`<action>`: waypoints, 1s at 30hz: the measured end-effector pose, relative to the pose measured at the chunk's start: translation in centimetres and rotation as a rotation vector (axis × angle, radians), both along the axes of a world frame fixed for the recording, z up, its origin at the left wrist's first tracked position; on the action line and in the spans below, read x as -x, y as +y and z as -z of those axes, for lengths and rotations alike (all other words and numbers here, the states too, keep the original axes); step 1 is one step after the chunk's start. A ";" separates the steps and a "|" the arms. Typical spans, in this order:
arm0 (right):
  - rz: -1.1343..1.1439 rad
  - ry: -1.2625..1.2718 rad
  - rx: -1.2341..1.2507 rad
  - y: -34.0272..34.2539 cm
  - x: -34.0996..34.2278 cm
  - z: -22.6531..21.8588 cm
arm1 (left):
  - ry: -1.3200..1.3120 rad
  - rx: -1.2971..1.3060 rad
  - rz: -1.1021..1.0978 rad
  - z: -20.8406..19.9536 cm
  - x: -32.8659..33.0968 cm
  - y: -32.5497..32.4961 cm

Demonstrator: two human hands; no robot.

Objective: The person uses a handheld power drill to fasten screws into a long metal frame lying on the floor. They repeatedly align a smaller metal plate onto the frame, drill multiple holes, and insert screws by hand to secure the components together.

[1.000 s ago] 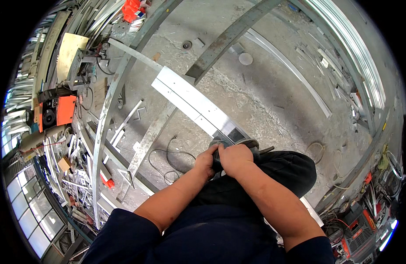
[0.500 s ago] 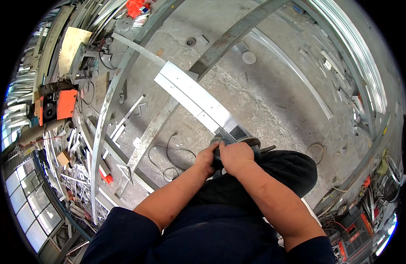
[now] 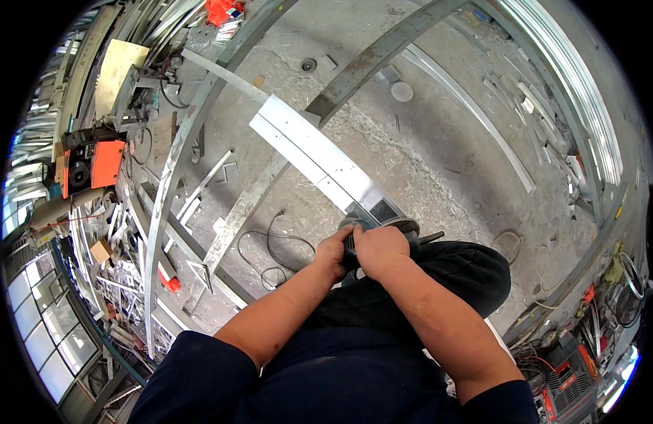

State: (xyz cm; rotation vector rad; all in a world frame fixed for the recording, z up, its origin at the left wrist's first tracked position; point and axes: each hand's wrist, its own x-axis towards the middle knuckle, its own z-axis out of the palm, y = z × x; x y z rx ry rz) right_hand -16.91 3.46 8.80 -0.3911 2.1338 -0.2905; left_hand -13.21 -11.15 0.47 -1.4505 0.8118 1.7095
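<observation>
Steel is what you work on: a long, flat, pale metal strip [image 3: 319,152] lies on the concrete floor [image 3: 439,148], running away from your knees, and your dark angle grinder with its round disc guard [image 3: 400,227] rests at the near end of this strip. Such a tool is heavy and stiff, and it pulls sideways when the disc bites, so take it by the body with both hands, well apart from the disc. Your left hand [image 3: 333,252] is clenched around the body of the tool, and your right hand [image 3: 379,249] is closed over it just beside the left; both grips are tight. The disc itself is mostly hidden, so I cannot tell if it touches the strip. A thin black cable [image 3: 270,247] lies loose on the floor near your left hand.
</observation>
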 end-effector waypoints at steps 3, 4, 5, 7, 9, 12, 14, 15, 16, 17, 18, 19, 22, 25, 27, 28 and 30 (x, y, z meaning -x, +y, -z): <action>0.003 -0.017 -0.003 -0.1 0.1 0.0 | 0.006 -0.003 0.005 0.2 -0.1 -0.1; -0.001 -0.022 -0.007 -0.1 0.2 0.0 | 0.008 -0.001 0.009 0.2 -0.1 -0.1; -0.006 -0.029 -0.011 -0.1 0.4 -0.3 | 0.010 0.001 0.012 0.3 -0.1 -0.1; -0.010 -0.035 -0.016 -0.1 0.5 -0.3 | 0.009 0.008 0.028 0.3 -0.1 -0.2; -0.004 -0.034 -0.020 -0.2 0.4 -0.1 | 0.004 0.012 0.038 0.0 0.1 -0.1; 0.003 -0.039 -0.021 -0.2 0.5 -0.1 | -0.006 0.023 0.038 -0.2 0.3 0.0; 0.001 -0.041 -0.025 -0.2 0.7 -0.3 | -0.008 0.035 0.039 -0.3 0.5 0.0; 0.000 -0.042 -0.028 -0.2 0.8 -0.4 | -0.006 0.028 0.032 -0.3 0.5 0.0; 0.006 -0.042 -0.027 -0.2 0.7 -0.3 | -0.004 0.021 0.026 -0.3 0.5 0.0; 0.013 -0.042 -0.026 -0.2 0.7 -0.1 | -0.002 0.013 0.021 -0.4 0.5 0.1; 0.020 -0.042 -0.026 -0.2 0.7 -0.1 | 0.000 0.015 0.017 -0.4 0.5 0.1; 0.019 -0.036 -0.022 -0.1 0.6 0.0 | 0.001 0.018 0.014 -0.4 0.5 0.1; 0.023 -0.022 -0.014 -0.1 0.5 0.0 | 0.001 0.009 0.011 -0.5 0.4 0.1; 0.028 -0.014 -0.013 -0.2 0.5 0.3 | -0.002 0.016 -0.002 -0.4 0.3 0.1; 0.023 -0.016 -0.009 -0.1 0.6 0.3 | -0.004 0.019 -0.009 -0.4 0.4 0.3; 0.021 -0.022 -0.010 -0.1 0.7 0.3 | -0.003 0.017 -0.009 -0.4 0.4 0.3; 0.014 -0.033 -0.009 -0.1 0.9 0.2 | 0.002 0.008 -0.010 -0.3 0.5 0.3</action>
